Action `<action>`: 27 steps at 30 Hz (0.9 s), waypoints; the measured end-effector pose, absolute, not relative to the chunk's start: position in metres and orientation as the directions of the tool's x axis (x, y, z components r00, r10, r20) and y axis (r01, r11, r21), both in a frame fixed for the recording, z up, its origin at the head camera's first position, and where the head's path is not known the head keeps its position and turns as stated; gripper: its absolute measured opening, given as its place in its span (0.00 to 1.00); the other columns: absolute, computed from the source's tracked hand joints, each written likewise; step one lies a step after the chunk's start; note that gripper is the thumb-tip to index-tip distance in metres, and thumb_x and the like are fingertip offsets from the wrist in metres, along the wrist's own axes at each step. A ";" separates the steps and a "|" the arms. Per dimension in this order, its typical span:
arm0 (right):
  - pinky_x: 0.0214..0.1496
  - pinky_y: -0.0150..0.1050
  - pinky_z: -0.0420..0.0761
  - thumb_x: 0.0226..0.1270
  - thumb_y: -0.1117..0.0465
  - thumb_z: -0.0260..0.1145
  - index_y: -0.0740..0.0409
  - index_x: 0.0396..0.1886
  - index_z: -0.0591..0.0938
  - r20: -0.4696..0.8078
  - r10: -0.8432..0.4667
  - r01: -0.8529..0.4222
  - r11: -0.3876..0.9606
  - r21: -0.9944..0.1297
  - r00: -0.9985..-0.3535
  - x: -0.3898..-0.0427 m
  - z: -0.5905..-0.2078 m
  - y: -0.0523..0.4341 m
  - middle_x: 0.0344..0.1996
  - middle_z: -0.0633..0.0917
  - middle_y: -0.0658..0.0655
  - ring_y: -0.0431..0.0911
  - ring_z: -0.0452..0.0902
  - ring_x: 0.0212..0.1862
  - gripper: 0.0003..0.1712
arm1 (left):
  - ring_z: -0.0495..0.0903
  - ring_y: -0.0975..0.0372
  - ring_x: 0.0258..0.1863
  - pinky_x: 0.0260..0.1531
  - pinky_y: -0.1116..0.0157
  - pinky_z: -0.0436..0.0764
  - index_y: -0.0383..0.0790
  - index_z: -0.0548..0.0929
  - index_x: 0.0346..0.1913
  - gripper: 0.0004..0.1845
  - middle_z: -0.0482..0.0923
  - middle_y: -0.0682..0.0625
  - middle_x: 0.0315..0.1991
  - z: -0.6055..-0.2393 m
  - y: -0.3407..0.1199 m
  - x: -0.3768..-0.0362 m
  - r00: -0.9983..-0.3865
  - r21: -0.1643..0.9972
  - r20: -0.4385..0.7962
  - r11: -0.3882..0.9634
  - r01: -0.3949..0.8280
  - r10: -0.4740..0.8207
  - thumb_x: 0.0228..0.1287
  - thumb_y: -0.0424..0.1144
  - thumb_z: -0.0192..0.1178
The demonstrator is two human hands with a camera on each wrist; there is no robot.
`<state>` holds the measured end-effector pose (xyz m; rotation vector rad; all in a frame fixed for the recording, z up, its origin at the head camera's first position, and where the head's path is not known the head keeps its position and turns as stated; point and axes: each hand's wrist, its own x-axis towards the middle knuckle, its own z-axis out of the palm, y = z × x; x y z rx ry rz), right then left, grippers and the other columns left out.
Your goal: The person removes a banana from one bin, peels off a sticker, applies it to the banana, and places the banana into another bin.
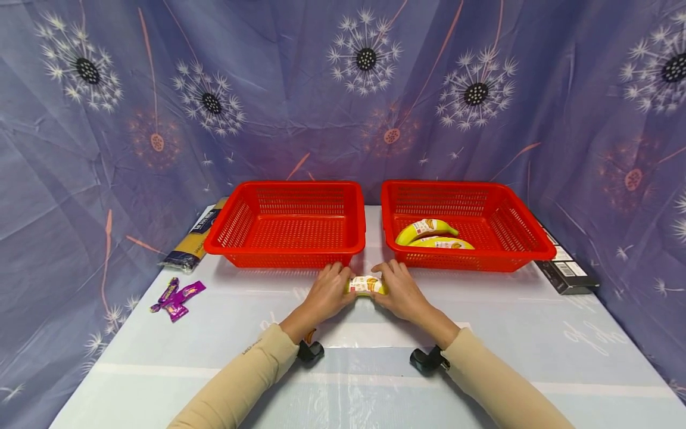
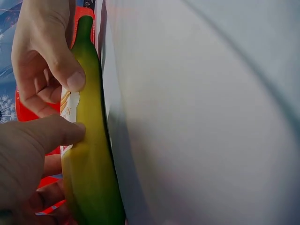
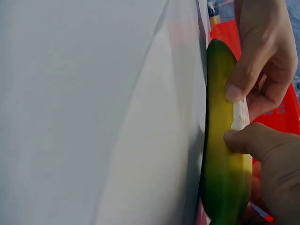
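One yellow-green banana (image 1: 367,285) with a white printed label lies on the table between my two hands, in front of the gap between the baskets. My left hand (image 1: 330,287) grips one end, and my right hand (image 1: 398,288) grips the other. The left wrist view shows the left thumb (image 2: 70,133) pressed against the side of the banana (image 2: 91,164), with its other fingers partly hidden behind. In the right wrist view, the right thumb (image 3: 241,140) presses on the same banana (image 3: 219,117) in like manner.
A red basket (image 1: 289,260) stands back left. A second red basket (image 1: 461,261) at back right holds two labelled bananas (image 1: 442,243). Purple-wrapped sweets (image 1: 179,298) lie at left. A yellow-and-dark packet (image 1: 195,238) and a black box (image 1: 567,275) lie beside the baskets' outer sides.
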<state>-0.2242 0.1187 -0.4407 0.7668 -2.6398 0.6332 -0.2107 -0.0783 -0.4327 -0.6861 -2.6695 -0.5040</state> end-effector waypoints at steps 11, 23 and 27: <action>0.41 0.41 0.69 0.46 0.52 0.76 0.62 0.40 0.83 0.400 -0.327 -0.491 0.756 -0.434 -0.856 -0.226 -0.443 0.118 0.33 0.81 0.58 0.49 0.72 0.38 0.23 | 0.73 0.54 0.36 0.40 0.59 0.71 0.38 0.79 0.41 0.16 0.76 0.46 0.36 -0.434 -0.079 -0.211 -0.834 0.265 0.392 0.821 0.506 0.388 0.50 0.41 0.67; 0.51 0.47 0.72 0.56 0.54 0.70 0.59 0.44 0.83 0.124 -0.303 -0.307 0.692 -0.653 -0.945 -0.232 -0.441 0.124 0.40 0.85 0.56 0.49 0.75 0.45 0.19 | 0.72 0.55 0.36 0.40 0.60 0.70 0.38 0.79 0.41 0.15 0.76 0.46 0.37 -0.431 -0.079 -0.209 -0.844 0.297 0.383 0.815 0.498 0.376 0.51 0.40 0.67; 0.51 0.44 0.72 0.58 0.54 0.69 0.60 0.46 0.82 0.077 -0.312 -0.275 0.662 -0.697 -0.947 -0.234 -0.444 0.126 0.41 0.85 0.56 0.48 0.75 0.44 0.19 | 0.72 0.54 0.38 0.41 0.59 0.71 0.38 0.79 0.44 0.16 0.76 0.46 0.38 -0.432 -0.080 -0.208 -0.846 0.295 0.377 0.818 0.495 0.377 0.53 0.41 0.67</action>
